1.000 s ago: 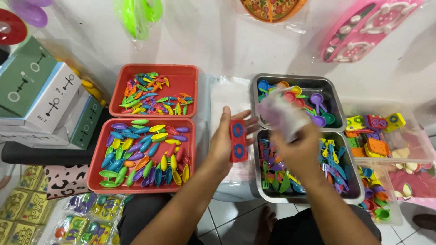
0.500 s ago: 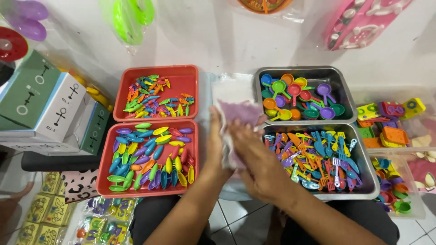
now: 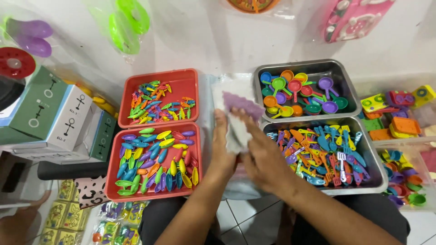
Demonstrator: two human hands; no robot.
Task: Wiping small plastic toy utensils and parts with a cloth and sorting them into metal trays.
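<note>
Between the trays, my left hand (image 3: 221,147) and my right hand (image 3: 262,156) meet at the middle and both grip a clear plastic bag (image 3: 237,119) with a purple scalloped card at its top. The bag lies flat between my fingers over a stack of more clear bags (image 3: 227,88). I cannot see what is inside the bag. Left of my hands is a red tray (image 3: 153,196) of coloured boat-shaped pieces. Right of them is a metal tray (image 3: 378,174) of small toy utensils.
A second red tray (image 3: 184,81) of small coloured pieces sits at the back left, and a metal tray (image 3: 338,72) of toy pans at the back right. Clear bins hold toy stoves (image 3: 399,113) and cups (image 3: 404,181). Boxes (image 3: 54,113) stand left; bagged toys (image 3: 68,215) lie below.
A second ago my left hand held up a red toy block and my right hand raised the bag. Now the block is out of sight and both hands hold the bag low.
</note>
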